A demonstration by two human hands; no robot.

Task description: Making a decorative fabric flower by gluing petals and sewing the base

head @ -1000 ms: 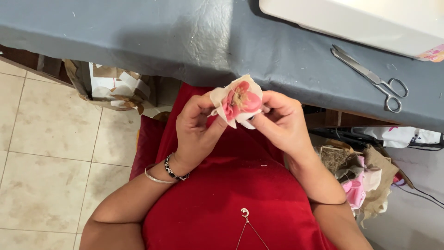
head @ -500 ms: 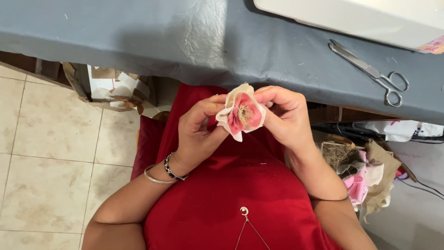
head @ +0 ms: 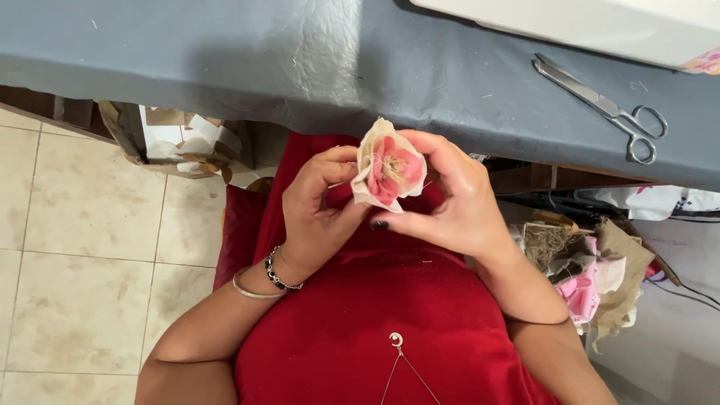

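both hands hold a small fabric flower (head: 388,166) at centre frame, above the lap and just below the tabletop edge. left hand (head: 319,206) is curled on the flower's left side, fingers partly closed, pinching its cream outer edge. right hand (head: 454,199) is cupped round its right side and underside, thumb with dark nail polish pressed under it. the flower has cream outer petals and a pink-red middle facing the camera. bracelets (head: 270,276) sit on the left wrist, one beaded dark, one thin metal.

tabletop (head: 262,60) runs across the top of the frame, covered in grey-blue cloth, slightly wrinkled, with lint specks. metal scissors (head: 604,105) lie shut on it at upper right, well apart from the hands. a white object's edge (head: 600,22) shows at the top right. beige floor tiles (head: 75,247) fill the left. a cardboard box with scraps (head: 180,142) sits under the tabletop at left, and a heap of fabric scraps (head: 589,274), pink and tan, at lower right. the person wears red clothing (head: 360,322).
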